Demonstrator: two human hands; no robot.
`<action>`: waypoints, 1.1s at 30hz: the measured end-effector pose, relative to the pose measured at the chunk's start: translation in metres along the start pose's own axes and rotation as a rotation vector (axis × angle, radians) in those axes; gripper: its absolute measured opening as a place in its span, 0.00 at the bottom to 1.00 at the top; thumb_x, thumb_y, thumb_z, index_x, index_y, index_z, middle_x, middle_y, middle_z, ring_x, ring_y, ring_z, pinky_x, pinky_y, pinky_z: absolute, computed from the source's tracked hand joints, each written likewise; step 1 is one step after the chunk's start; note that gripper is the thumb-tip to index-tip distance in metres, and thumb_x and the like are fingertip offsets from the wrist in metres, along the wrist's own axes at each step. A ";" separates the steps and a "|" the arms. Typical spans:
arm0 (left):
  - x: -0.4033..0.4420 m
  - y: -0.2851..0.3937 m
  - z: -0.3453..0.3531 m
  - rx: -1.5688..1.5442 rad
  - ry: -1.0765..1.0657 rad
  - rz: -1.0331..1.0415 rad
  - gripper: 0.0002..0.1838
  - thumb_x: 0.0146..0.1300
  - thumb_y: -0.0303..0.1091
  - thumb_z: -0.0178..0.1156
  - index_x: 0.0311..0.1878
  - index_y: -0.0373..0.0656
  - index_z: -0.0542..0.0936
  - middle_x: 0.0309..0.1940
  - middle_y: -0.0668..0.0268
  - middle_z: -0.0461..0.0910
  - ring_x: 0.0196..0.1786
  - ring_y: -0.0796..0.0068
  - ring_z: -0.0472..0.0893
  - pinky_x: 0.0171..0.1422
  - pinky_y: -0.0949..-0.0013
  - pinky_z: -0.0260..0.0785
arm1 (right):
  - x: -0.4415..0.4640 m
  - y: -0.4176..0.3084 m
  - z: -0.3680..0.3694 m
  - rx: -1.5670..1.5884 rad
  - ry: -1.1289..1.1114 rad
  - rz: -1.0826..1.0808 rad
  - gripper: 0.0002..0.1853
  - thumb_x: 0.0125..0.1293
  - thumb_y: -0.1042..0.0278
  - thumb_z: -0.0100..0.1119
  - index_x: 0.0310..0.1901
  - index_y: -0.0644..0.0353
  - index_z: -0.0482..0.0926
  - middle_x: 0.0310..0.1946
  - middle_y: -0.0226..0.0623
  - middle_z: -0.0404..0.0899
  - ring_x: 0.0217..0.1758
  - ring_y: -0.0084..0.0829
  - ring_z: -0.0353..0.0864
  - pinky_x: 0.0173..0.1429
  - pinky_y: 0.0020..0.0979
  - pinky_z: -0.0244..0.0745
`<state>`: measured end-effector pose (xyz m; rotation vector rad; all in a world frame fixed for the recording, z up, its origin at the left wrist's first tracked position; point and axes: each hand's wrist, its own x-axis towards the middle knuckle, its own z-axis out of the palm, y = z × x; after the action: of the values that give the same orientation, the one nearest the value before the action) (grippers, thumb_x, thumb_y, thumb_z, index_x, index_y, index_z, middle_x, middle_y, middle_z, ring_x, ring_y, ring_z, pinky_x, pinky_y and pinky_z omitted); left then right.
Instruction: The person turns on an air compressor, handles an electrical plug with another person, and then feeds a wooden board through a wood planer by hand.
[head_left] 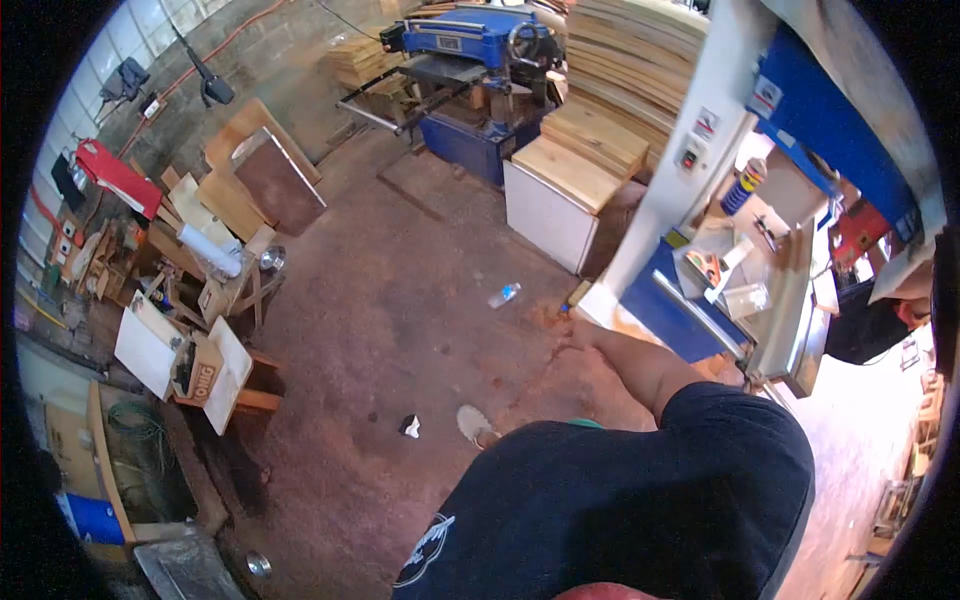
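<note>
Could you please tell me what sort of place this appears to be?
Probably a woodworking shop: there is a blue machine resembling a planer, a tall stack of boards, and wooden panels on a white-sided block.

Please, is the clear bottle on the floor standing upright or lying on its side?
Lying on its side: the bottle stretches lengthwise along the floor, its long side facing up.

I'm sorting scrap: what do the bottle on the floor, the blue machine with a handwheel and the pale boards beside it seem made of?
Bottle: probably clear plastic, as it looks see-through around a blue label.
Blue machine: likely painted metal, given its even colour and crisp edges.
Pale boards: apparently bare wood, yellowish with faint streaks.
</note>
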<state>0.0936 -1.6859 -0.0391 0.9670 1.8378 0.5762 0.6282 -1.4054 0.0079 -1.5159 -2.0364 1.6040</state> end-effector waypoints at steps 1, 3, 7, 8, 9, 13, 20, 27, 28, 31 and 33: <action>0.044 0.029 -0.024 -0.016 0.003 0.040 0.10 0.69 0.42 0.51 0.44 0.47 0.75 0.31 0.70 0.69 0.35 0.76 0.70 0.40 0.72 0.64 | 0.033 0.042 0.012 0.271 0.018 0.027 0.18 0.63 0.55 0.58 0.47 0.60 0.80 0.45 0.45 0.81 0.48 0.38 0.79 0.51 0.40 0.72; 0.139 0.090 -0.078 -0.008 0.015 0.172 0.10 0.70 0.43 0.50 0.43 0.48 0.75 0.29 0.72 0.69 0.33 0.78 0.69 0.37 0.73 0.63 | 0.046 0.008 0.007 0.072 0.049 0.156 0.13 0.63 0.60 0.59 0.44 0.59 0.79 0.39 0.39 0.80 0.44 0.34 0.78 0.47 0.39 0.72; 0.317 0.304 -0.199 -0.239 0.070 0.254 0.08 0.70 0.37 0.50 0.42 0.45 0.74 0.30 0.75 0.70 0.33 0.82 0.70 0.38 0.75 0.65 | 0.062 -0.078 -0.037 -0.354 -0.030 0.095 0.09 0.62 0.63 0.59 0.41 0.57 0.78 0.31 0.31 0.75 0.37 0.27 0.75 0.40 0.34 0.72; 0.350 0.365 -0.224 -0.253 0.046 0.266 0.08 0.67 0.36 0.54 0.43 0.43 0.75 0.31 0.73 0.71 0.34 0.82 0.71 0.39 0.73 0.67 | 0.087 -0.024 -0.029 -0.020 0.015 0.222 0.09 0.61 0.63 0.59 0.39 0.57 0.77 0.30 0.30 0.74 0.37 0.27 0.75 0.39 0.32 0.72; 0.362 0.431 -0.247 -0.029 0.061 0.286 0.12 0.65 0.37 0.56 0.48 0.41 0.76 0.36 0.70 0.77 0.40 0.77 0.75 0.45 0.69 0.70 | 0.112 0.031 -0.022 0.380 0.115 0.335 0.08 0.60 0.63 0.60 0.38 0.57 0.77 0.30 0.29 0.74 0.37 0.26 0.75 0.38 0.31 0.72; 0.449 0.564 -0.298 0.353 0.214 0.687 0.18 0.62 0.35 0.60 0.54 0.42 0.76 0.46 0.58 0.80 0.49 0.66 0.80 0.54 0.65 0.71 | 0.157 0.073 -0.040 0.276 0.091 0.404 0.08 0.62 0.61 0.57 0.35 0.55 0.78 0.29 0.32 0.74 0.37 0.29 0.76 0.38 0.33 0.73; 0.507 0.591 -0.256 0.665 -0.196 0.572 0.22 0.62 0.38 0.61 0.57 0.40 0.74 0.48 0.56 0.80 0.52 0.66 0.79 0.58 0.64 0.70 | 0.290 0.000 -0.158 -0.227 -0.148 0.412 0.12 0.64 0.57 0.54 0.38 0.56 0.78 0.31 0.37 0.75 0.39 0.32 0.77 0.39 0.36 0.74; 0.654 0.362 -0.143 0.291 -0.306 0.580 0.15 0.59 0.37 0.55 0.47 0.41 0.80 0.44 0.52 0.81 0.49 0.56 0.80 0.54 0.59 0.70 | 0.432 -0.150 -0.282 -0.159 0.449 0.214 0.16 0.63 0.52 0.56 0.41 0.58 0.79 0.32 0.43 0.79 0.36 0.35 0.78 0.39 0.36 0.74; 0.686 0.349 -0.141 0.307 -0.334 0.575 0.15 0.59 0.37 0.55 0.47 0.41 0.80 0.44 0.52 0.81 0.49 0.56 0.80 0.54 0.59 0.70 | 0.439 -0.178 -0.292 0.000 0.487 0.245 0.17 0.63 0.51 0.56 0.41 0.58 0.78 0.32 0.45 0.80 0.35 0.37 0.78 0.40 0.38 0.74; 0.738 0.397 -0.154 0.572 -0.221 0.339 0.14 0.63 0.39 0.56 0.46 0.44 0.81 0.40 0.57 0.83 0.45 0.67 0.81 0.51 0.64 0.72 | 0.497 -0.192 -0.297 0.059 0.555 0.399 0.18 0.62 0.51 0.55 0.42 0.58 0.78 0.32 0.47 0.80 0.35 0.39 0.78 0.42 0.39 0.74; 0.759 0.504 -0.202 0.441 -0.601 0.223 0.12 0.64 0.40 0.57 0.45 0.43 0.80 0.37 0.59 0.82 0.42 0.70 0.80 0.50 0.66 0.72 | 0.511 -0.187 -0.283 -0.028 0.557 0.576 0.17 0.62 0.52 0.55 0.42 0.58 0.78 0.32 0.47 0.80 0.36 0.39 0.78 0.43 0.38 0.74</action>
<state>-0.0828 -0.7709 0.0184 1.4643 1.3365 -0.0183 0.4462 -0.8213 0.0485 -2.3733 -1.3967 1.0824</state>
